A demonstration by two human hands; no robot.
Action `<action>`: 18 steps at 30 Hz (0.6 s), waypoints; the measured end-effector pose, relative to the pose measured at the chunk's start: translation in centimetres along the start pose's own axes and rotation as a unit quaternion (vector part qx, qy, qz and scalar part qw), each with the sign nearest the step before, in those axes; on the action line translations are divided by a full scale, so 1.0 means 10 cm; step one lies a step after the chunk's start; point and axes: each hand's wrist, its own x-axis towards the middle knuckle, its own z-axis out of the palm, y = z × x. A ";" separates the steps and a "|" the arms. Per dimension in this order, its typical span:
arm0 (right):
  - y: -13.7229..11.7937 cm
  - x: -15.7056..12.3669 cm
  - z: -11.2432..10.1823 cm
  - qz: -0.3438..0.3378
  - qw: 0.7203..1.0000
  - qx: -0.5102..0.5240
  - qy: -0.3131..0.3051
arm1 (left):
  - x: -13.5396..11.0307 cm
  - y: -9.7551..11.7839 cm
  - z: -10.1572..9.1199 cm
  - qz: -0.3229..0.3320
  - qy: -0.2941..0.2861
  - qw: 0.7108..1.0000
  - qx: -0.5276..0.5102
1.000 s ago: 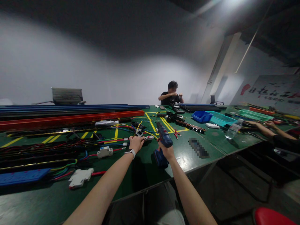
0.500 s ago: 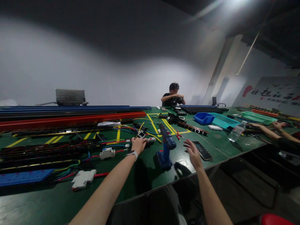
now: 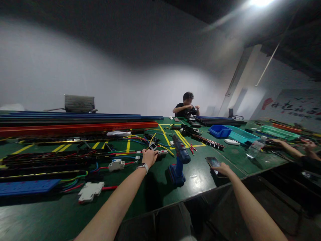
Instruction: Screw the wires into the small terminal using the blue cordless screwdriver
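My left hand (image 3: 149, 158), with a watch on its wrist, is closed at a small dark module (image 3: 152, 146) with a grey square face. Beside its fingers lies a white breaker-like block (image 3: 163, 152) with a red mark. My right hand (image 3: 223, 169) grips a phone (image 3: 213, 162) by its near edge; the phone is slightly tilted above the table, its screen partly covered by the fingers. Between my hands a blue cordless drill (image 3: 179, 160) stands upright on its battery. Coloured wires (image 3: 130, 153) run left from the module area.
White circuit breakers (image 3: 90, 192) and a blue socket strip (image 3: 30, 188) lie on the green table (image 3: 140, 197) at left. Red-handled pliers (image 3: 192, 149), a blue bin (image 3: 219, 131), a teal tray (image 3: 242, 134) and a water bottle (image 3: 257, 147) are rightward. Other people work across and at right.
My right hand has moved right and down onto the phone and taken hold of it; the phone has turned and lifted a little. My left hand stays at the module.
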 end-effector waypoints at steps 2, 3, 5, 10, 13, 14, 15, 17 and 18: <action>-0.05 -0.04 -0.02 0.041 0.997 0.020 -0.066 | 0.00 0.00 0.00 0.001 0.000 1.000 -0.002; -0.05 -0.06 -0.04 0.054 0.996 0.031 -0.069 | 0.00 0.00 -0.01 0.004 -0.001 1.000 -0.003; -0.04 -0.10 -0.06 0.082 0.988 0.106 -0.082 | 0.00 -0.01 -0.01 0.008 -0.001 1.000 -0.007; 0.09 -0.20 -0.12 0.136 0.886 0.407 -0.174 | 0.01 -0.01 -0.01 0.003 0.001 1.000 -0.007; 0.11 -0.27 -0.13 0.118 0.793 0.571 -0.175 | 0.01 -0.01 0.00 0.005 0.003 1.000 -0.006; 0.09 -0.31 -0.12 0.109 0.762 0.614 -0.176 | 0.02 -0.01 0.00 0.006 0.003 1.000 -0.006; 0.06 -0.34 -0.11 0.099 0.731 0.651 -0.178 | 0.02 -0.01 0.00 0.007 0.003 1.000 -0.006; -0.01 -0.42 -0.06 0.081 0.671 0.709 -0.200 | 0.01 -0.01 0.00 0.007 0.004 1.000 -0.007; -0.05 -0.46 -0.04 0.072 0.647 0.729 -0.210 | 0.01 -0.01 0.01 0.006 0.004 1.000 -0.007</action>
